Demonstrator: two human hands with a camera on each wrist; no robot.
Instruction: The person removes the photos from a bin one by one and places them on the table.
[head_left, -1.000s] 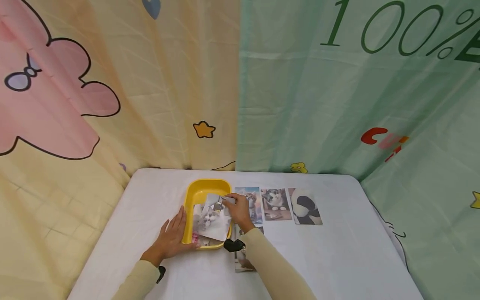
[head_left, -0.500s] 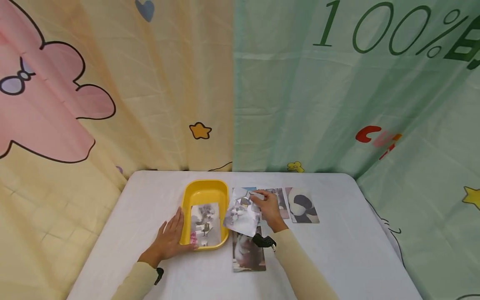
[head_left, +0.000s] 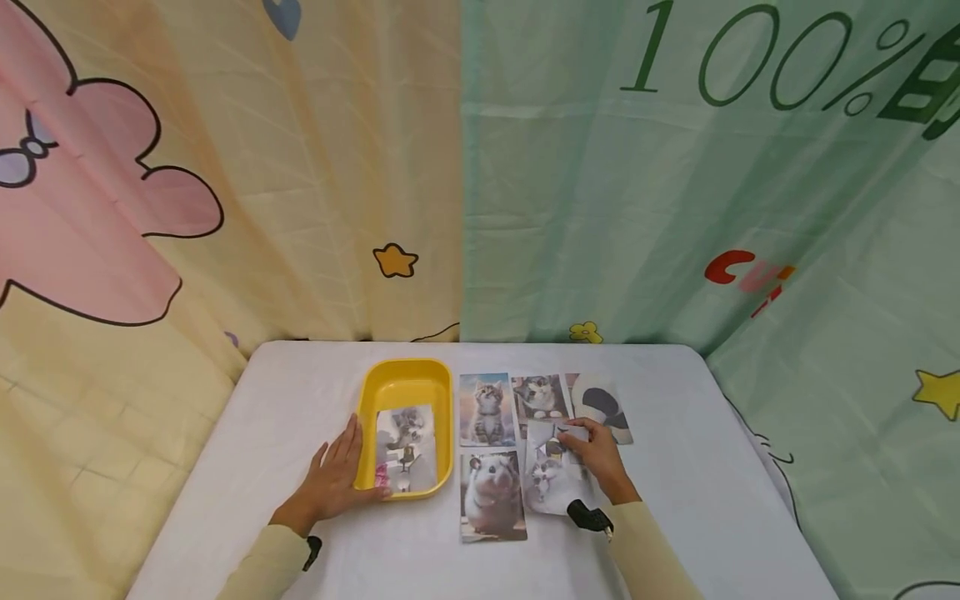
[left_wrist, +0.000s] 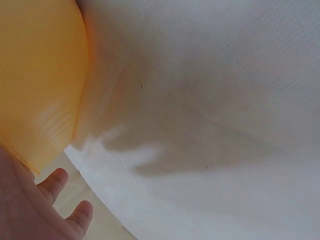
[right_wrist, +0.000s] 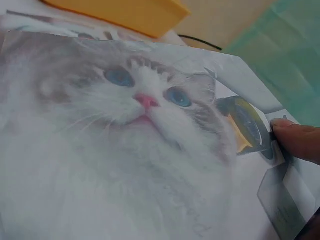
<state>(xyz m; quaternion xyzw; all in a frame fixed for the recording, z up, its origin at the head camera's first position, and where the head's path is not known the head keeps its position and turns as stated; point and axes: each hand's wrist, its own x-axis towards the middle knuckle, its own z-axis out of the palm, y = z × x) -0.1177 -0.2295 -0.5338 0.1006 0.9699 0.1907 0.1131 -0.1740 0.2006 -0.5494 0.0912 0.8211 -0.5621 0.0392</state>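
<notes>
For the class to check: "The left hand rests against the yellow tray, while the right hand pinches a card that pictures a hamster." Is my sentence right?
Not quite: the card in the right hand pictures a blue-eyed cat, not a hamster, as the right wrist view shows. The left hand does rest against the yellow tray.

A curtained-off nook, room type unclear: cartoon-printed curtains hang behind and beside a white-covered table.

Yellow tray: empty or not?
Not empty. In the head view, at least one picture card lies inside the yellow tray; cannot tell whether more sit underneath.
</notes>
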